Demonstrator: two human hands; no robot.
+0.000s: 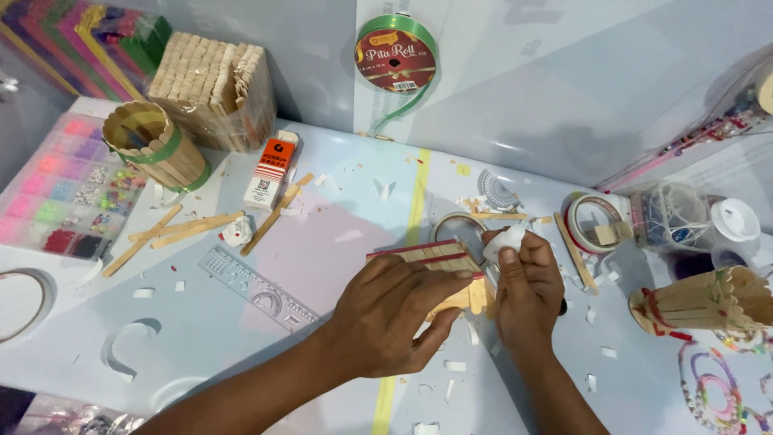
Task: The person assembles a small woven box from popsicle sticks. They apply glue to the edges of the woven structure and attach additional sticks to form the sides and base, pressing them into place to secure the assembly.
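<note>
We are holding a flat panel of pale wooden craft sticks edged with red strips [435,259] just above the middle of the table, directly between our two hands. Our left hand [386,318] is gripping its lower edge, fingers curled over it. Our right hand [527,290] is pinching a small white wad of tape backing [505,242] against the panel's right end. A clear tape roll [457,227] is lying just behind, a transparent ruler [254,287] to the left.
</note>
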